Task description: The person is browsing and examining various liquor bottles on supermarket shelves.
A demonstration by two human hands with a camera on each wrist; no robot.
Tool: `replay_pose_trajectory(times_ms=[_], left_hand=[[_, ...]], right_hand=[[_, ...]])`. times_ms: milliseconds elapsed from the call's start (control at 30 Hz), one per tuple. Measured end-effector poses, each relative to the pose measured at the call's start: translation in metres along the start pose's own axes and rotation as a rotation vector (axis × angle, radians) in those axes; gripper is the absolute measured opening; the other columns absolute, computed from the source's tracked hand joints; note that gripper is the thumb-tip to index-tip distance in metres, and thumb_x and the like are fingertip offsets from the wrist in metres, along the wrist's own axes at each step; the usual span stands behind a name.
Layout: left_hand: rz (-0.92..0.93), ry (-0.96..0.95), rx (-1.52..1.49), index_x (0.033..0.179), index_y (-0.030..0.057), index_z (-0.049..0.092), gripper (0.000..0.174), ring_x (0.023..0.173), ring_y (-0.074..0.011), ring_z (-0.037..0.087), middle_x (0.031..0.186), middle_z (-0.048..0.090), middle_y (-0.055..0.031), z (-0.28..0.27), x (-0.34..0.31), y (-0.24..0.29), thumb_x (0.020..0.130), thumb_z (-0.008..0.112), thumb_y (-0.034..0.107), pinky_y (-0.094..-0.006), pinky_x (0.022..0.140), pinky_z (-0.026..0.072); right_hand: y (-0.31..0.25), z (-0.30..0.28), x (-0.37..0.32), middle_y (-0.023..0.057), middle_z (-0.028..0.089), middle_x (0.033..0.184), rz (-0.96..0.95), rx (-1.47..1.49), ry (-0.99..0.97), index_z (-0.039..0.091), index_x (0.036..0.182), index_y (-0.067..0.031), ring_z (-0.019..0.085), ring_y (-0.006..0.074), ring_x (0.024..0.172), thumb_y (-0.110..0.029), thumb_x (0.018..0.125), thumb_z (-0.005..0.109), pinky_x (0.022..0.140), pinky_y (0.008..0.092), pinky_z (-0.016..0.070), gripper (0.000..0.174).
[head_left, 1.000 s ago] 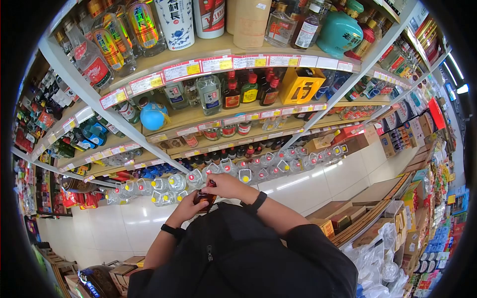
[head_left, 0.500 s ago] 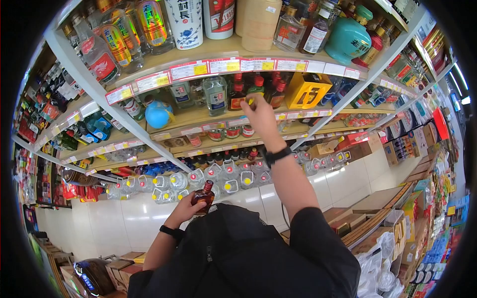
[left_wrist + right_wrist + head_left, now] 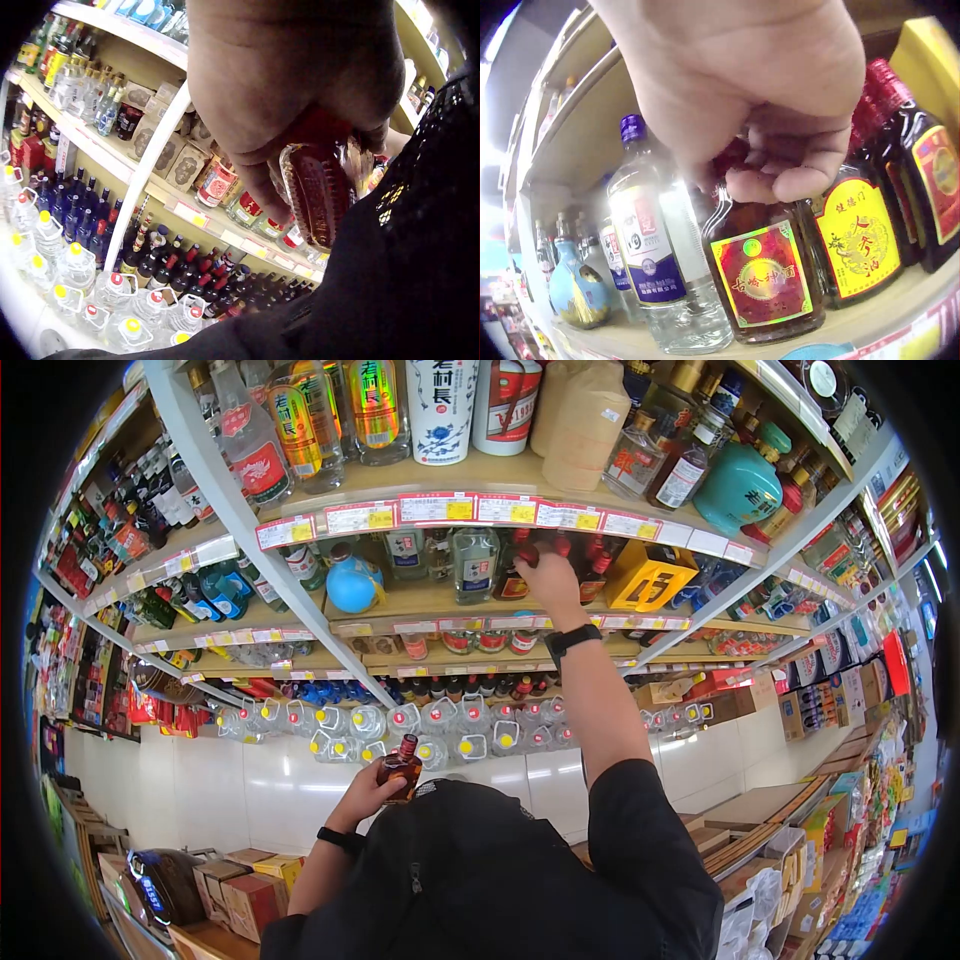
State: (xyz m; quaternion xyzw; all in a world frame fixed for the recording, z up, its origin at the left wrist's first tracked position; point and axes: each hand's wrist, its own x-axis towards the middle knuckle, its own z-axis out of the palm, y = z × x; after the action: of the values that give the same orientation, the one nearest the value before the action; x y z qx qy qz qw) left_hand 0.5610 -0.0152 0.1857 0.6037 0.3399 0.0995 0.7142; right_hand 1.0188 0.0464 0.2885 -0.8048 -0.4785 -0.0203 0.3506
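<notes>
Low in front of the body, my left hand [image 3: 362,800] holds a small flat glass bottle of amber liquor [image 3: 401,773] with a dark red cap, tilted. The left wrist view shows its ridged base [image 3: 311,195] below the curled fingers. My right hand [image 3: 552,582] reaches into the middle shelf. In the right wrist view its fingers curl round the capped neck of a dark liquor bottle with a red label [image 3: 761,281], which stands upright on the shelf; the hand hides the cap. A yellow-labelled bottle [image 3: 859,240] stands to its right, a clear bottle with a purple cap [image 3: 649,232] to its left.
A blue round bottle [image 3: 352,585] and a yellow carton [image 3: 650,575] share that shelf. Tall bottles [image 3: 375,420] crowd the shelf above, behind a price strip [image 3: 450,508]. Large clear jugs [image 3: 470,745] line the floor, and cardboard boxes [image 3: 240,890] stand behind on the left.
Both hands were together at the amber bottle. The right hand let go, rose to the shelf and took the red-labelled bottle's neck; the left still holds the amber bottle.
</notes>
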Motion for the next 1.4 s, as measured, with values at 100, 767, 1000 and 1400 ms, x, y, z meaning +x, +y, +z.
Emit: replay_pose_trajectory(times_ms=[100,767,1000,1400], left_hand=[[-0.002,0.022,-0.026,0.128,-0.0043,0.048,0.046,0.104,-0.0153,0.061,0.115,0.063,-0.0105,0.0,-0.003,0.003,0.09,0.067,0.015,-0.031,0.092,0.0484],[-0.02,0.018,0.065,0.127,-0.0033,0.051,0.046,0.101,-0.0155,0.061,0.112,0.064,-0.0102,0.005,0.01,-0.027,0.089,0.067,0.018,-0.0314,0.09,0.0488],[-0.008,0.078,0.094,0.123,-0.003,0.053,0.041,0.101,-0.0165,0.061,0.112,0.064,-0.0103,0.001,-0.001,-0.034,0.089,0.066,0.015,-0.0322,0.09,0.0492],[-0.041,0.095,0.014,0.123,-0.0033,0.053,0.037,0.101,-0.0169,0.062,0.113,0.063,-0.0102,0.0,-0.011,-0.024,0.09,0.064,0.01,-0.033,0.091,0.05]], right_hand=[[0.014,-0.002,-0.017,0.021,0.068,0.086,0.038,0.088,0.062,0.059,0.103,-0.0041,0.065,0.04,0.084,-0.032,0.081,0.068,0.072,0.0476,0.0523,0.036],[-0.001,-0.002,-0.018,0.0215,0.067,0.084,-0.01,0.006,0.044,0.056,0.106,-0.0022,0.065,0.0392,0.083,-0.035,0.086,0.066,0.07,0.0479,0.0526,0.04],[-0.001,0.017,0.003,0.0219,0.067,0.082,0.036,-0.03,0.054,0.051,0.104,-0.0016,0.066,0.0394,0.082,-0.033,0.085,0.067,0.07,0.048,0.0531,0.04],[0.007,0.027,0.013,0.0231,0.067,0.085,0.053,0.077,0.121,0.051,0.105,-0.0026,0.065,0.0403,0.083,-0.031,0.08,0.072,0.071,0.0478,0.0536,0.043]])
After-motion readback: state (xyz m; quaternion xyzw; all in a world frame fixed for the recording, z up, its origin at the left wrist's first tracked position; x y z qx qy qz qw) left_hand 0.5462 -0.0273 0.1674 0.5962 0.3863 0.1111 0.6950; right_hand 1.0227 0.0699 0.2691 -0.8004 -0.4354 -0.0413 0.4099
